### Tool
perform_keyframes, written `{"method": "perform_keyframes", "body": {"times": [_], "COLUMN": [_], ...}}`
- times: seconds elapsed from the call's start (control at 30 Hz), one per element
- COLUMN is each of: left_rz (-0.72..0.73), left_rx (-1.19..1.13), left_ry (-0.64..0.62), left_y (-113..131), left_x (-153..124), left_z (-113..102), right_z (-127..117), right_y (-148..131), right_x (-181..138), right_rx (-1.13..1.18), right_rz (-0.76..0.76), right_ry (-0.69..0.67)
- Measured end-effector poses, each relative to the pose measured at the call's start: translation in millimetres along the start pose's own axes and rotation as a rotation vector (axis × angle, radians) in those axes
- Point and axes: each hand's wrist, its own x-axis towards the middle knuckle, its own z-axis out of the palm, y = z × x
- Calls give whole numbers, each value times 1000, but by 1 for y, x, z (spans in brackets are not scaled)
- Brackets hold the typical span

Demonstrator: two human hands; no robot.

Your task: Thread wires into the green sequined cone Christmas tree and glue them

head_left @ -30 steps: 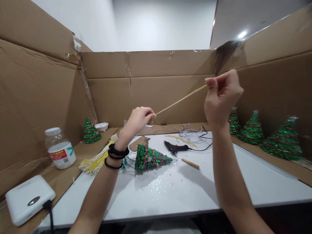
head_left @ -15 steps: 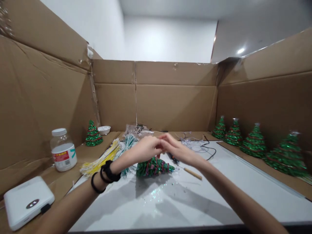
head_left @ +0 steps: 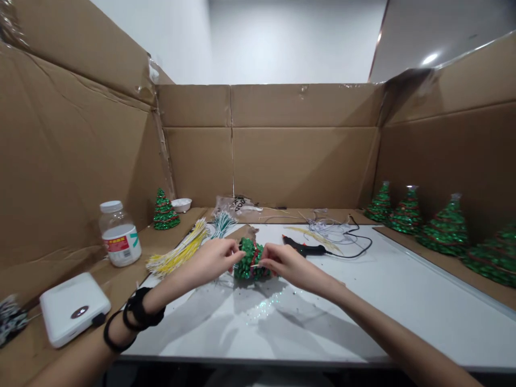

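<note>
A small green glittery Christmas tree with a red garland lies on its side on the white board. My left hand is closed at the tree's base end, fingertips gripping its edge. My right hand is pinched closed over the tree's body and hides its tip. A thin pale sliver shows at the right fingertips, too small to name. Just beyond my right hand lies a black glue gun with an orange tip.
Bundles of yellow-white wires and green-white wires lie left. Finished-looking trees line the right; another tree stands left. A jar, a white box, a bowl and tangled clear cords surround the board.
My hands, touching each other above the tree before, have come down and apart onto it. The view has shifted, and the glue gun now shows fully. The wooden-handled tool is now hidden.
</note>
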Motion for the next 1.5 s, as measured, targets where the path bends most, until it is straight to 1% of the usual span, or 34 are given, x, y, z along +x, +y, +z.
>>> {"method": "perform_keyframes", "body": {"times": [0.07, 0.13, 0.23, 0.27, 0.3, 0.37, 0.47, 0.53, 0.6, 0.67, 0.73, 0.87, 0.9, 0.97, 1.07, 1.17, 1.3, 1.5], "left_rz": [-36, 3, 122, 127, 109, 23, -141, -217, -236, -218, -188, -112, -98, -81, -71, -30, 1, -25], "left_rx": [72, 41, -180, -273, -360, -510, -738, -878, -977, -1034, -1062, -1043, -1035, -1016, -1015, -1051, -1062, -1028], "left_ry": [-13, -63, -109, -127, -133, -127, -76, -42, -18, 6, 27, 66, 47, -34, -181, -266, -261, -246], "left_y": [-6, -11, -19, -21, -22, -22, -19, -18, -17, -17, -16, -13, -12, -12, -16, -23, -28, -24], "left_x": [-2, 0, 7, 11, 14, 19, 27, 31, 35, 39, 44, 58, 63, 71, 81, 85, 82, 75], "left_z": [2, 8, 23, 29, 34, 44, 54, 57, 59, 60, 63, 71, 72, 73, 70, 68, 67, 68], "right_z": [3, 6, 10, 11, 11, 10, 5, 1, -2, -3, -2, -3, -5, -11, -21, -26, -23, -19], "right_y": [6, 12, 22, 24, 25, 25, 19, 15, 13, 14, 18, 28, 29, 30, 30, 30, 34, 36], "right_x": [3, 5, 7, 7, 6, 5, 3, 2, 2, 4, 7, 16, 19, 24, 28, 25, 17, 13], "right_rx": [0, -18, -109, -153, -197, -274, -349, -362, -349, -339, -338, -344, -358, -400, -434, -417, -378, -362], "right_rz": [-3, -33, -82, -92, -95, -85, -30, 13, 39, 36, 10, -33, -25, 14, 79, 97, 111, 105], "right_ry": [27, 74, 127, 142, 158, 192, 239, 261, 273, 280, 305, 386, 397, 390, 339, 311, 302, 291]}}
